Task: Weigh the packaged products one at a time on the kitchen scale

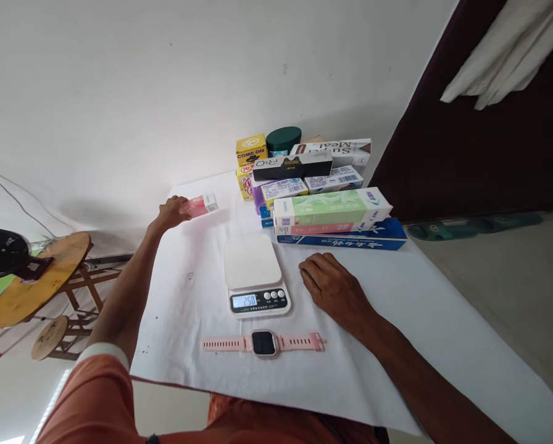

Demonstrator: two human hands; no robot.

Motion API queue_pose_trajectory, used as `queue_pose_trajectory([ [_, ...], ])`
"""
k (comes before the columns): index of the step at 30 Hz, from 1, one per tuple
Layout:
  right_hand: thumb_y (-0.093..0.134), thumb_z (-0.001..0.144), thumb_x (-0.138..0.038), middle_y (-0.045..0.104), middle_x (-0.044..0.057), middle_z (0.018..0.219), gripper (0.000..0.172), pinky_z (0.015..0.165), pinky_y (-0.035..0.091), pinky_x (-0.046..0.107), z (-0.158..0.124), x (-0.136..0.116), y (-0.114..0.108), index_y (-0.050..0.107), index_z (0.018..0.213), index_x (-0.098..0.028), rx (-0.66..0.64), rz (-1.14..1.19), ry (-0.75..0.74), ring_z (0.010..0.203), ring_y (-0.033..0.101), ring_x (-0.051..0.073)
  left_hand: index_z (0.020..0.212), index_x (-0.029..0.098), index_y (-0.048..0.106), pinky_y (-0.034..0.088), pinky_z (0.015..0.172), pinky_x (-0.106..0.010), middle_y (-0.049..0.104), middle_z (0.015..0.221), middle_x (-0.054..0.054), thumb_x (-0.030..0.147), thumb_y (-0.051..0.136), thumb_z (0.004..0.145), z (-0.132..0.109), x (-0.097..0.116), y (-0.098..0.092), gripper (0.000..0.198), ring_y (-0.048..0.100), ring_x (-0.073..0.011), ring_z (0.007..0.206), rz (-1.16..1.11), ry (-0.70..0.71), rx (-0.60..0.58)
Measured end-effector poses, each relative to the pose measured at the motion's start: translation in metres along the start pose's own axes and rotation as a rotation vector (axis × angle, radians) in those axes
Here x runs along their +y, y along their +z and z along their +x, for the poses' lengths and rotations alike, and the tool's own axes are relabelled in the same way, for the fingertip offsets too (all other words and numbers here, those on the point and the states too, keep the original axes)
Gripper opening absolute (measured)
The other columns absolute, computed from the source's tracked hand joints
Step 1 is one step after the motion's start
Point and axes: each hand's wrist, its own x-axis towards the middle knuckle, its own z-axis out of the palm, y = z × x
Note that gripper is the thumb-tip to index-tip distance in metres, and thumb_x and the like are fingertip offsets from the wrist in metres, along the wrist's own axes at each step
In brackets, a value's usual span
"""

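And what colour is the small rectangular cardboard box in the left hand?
The box is pink with a whitish end; the head view shows it best.

The wall (165, 74) is softly lit; glare is recorded on the floor (52, 404) at 8 o'clock, faint wall shadow at 9; edges are stretched.

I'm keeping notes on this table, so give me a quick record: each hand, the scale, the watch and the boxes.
Left hand: holds pink box
Right hand: rests on table, right of scale
Scale: display lit, digits look like 250
Watch: laid flat, near side of scale
Boxes: grouped beyond right hand, several stacked
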Motion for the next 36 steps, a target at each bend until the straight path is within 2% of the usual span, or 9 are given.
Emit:
queue_pose_trajectory([
  [5,0.050,0.101,-0.006,0.065,0.007,0.087,0.023,0.079,0.046,0.034,0.001,0.001,0.000,0.066,0.089,-0.018,0.037,-0.026,-0.006,0.083,0.055,0.021,0.130,0.026,0.057,0.043,0.108,-0.058,0.060,0.140,-0.016,0.026,0.067,0.082,0.049,-0.019,0.024,0.048,0.053,-0.0394,0.136,0.030,-0.107,-0.033],
  [9,0.051,0.099,-0.005,0.063,0.007,0.087,0.022,0.078,0.046,0.034,0.001,0.003,0.002,0.066,0.090,-0.017,0.034,-0.020,-0.007,0.083,0.054,0.021,0.131,0.026,0.057,0.044,0.108,-0.058,0.060,0.141,-0.018,0.024,0.059,0.086,0.055,-0.025,0.038,0.045,0.054,-0.0396,0.136,0.053,-0.159,-0.080],
  [13,0.050,0.099,-0.004,0.062,0.007,0.087,0.023,0.078,0.045,0.035,0.000,0.002,0.004,0.065,0.090,-0.019,0.008,-0.038,0.029,0.084,0.053,0.022,0.150,0.022,0.044,0.039,0.114,-0.061,0.045,0.159,-0.023,0.029,0.061,0.090,0.047,-0.014,0.038,0.064,0.042,-0.0426,0.148,0.055,-0.143,-0.034],
  [16,0.050,0.099,-0.005,0.063,0.008,0.089,0.022,0.078,0.044,0.035,0.000,0.000,0.004,0.065,0.090,-0.019,-0.018,-0.049,0.044,0.086,0.053,0.022,0.152,0.020,0.042,0.042,0.114,-0.058,0.048,0.155,-0.023,0.030,0.061,0.094,0.036,0.020,0.030,0.062,0.048,-0.0403,0.144,-0.042,0.031,0.174],
  [20,0.050,0.100,-0.007,0.064,0.009,0.091,0.021,0.078,0.045,0.034,-0.001,0.000,0.003,0.065,0.089,-0.018,-0.030,-0.044,0.045,0.087,0.053,0.022,0.143,0.022,0.054,0.050,0.106,-0.046,0.062,0.136,-0.015,0.037,0.062,0.100,0.001,0.105,0.010,0.046,0.064,-0.0296,0.121,-0.211,0.477,0.381],
  [24,0.051,0.100,-0.008,0.064,0.009,0.091,0.020,0.082,0.046,0.035,-0.001,0.001,0.005,0.066,0.090,-0.018,-0.005,-0.039,0.024,0.088,0.054,0.023,0.138,0.020,0.058,0.048,0.105,-0.046,0.064,0.135,-0.014,0.046,0.060,0.103,-0.042,0.198,-0.005,0.044,0.060,-0.0302,0.124,-0.210,0.748,0.355],
  [27,0.053,0.099,-0.008,0.066,0.009,0.092,0.019,0.085,0.047,0.036,-0.001,0.002,0.009,0.066,0.090,-0.019,0.019,-0.033,0.024,0.090,0.055,0.024,0.137,0.021,0.059,0.046,0.105,-0.049,0.064,0.134,-0.015,0.050,0.063,0.101,-0.057,0.244,-0.002,0.046,0.059,-0.0335,0.124,-0.125,0.788,0.239],
  [31,0.056,0.096,-0.009,0.066,0.009,0.093,0.016,0.083,0.048,0.035,-0.001,0.002,0.011,0.065,0.088,-0.020,0.032,-0.030,0.032,0.091,0.057,0.024,0.132,0.018,0.061,0.045,0.104,-0.051,0.063,0.129,-0.017,0.045,0.067,0.099,-0.053,0.272,0.004,0.043,0.058,-0.0358,0.125,0.013,0.710,0.121],
  [36,0.055,0.095,-0.007,0.066,0.008,0.090,0.019,0.083,0.050,0.036,-0.001,0.003,0.015,0.064,0.086,-0.020,0.085,-0.052,-0.001,0.089,0.058,0.023,0.130,0.018,0.059,0.047,0.101,-0.048,0.061,0.130,-0.016,0.040,0.075,0.093,-0.047,0.271,-0.001,0.046,0.058,-0.0340,0.123,-0.042,0.681,0.116],
])
